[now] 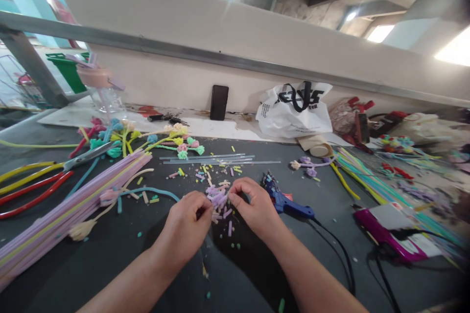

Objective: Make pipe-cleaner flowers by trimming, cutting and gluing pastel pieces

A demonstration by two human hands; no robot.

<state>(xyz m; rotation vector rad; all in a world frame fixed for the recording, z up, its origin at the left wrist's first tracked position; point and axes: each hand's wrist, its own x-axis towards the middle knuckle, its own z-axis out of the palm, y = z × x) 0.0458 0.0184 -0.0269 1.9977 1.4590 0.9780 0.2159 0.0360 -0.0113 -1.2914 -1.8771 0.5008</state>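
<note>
My left hand (193, 216) is closed, its thumb and fingers pinched together at the left side of a small heap of cut purple pipe cleaner pieces (217, 196). Whatever lies between those fingertips is hidden. On the heap's right side my right hand (253, 203) bends its thumb and forefinger into a pinch beside the pieces; I cannot make out what they hold. A blue pipe cleaner stem (154, 190) runs from a pink and cream flower (109, 196) toward my left wrist. Clear glue sticks (220, 159) lie behind the heap.
A blue glue gun (290, 204) and a magenta glue gun (389, 234) lie right, with cords. Left are long purple pipe cleaners (73, 210), scissors (88, 156) and red-handled pliers (40, 190). A phone (219, 102) and a white bag (295, 112) stand at the back.
</note>
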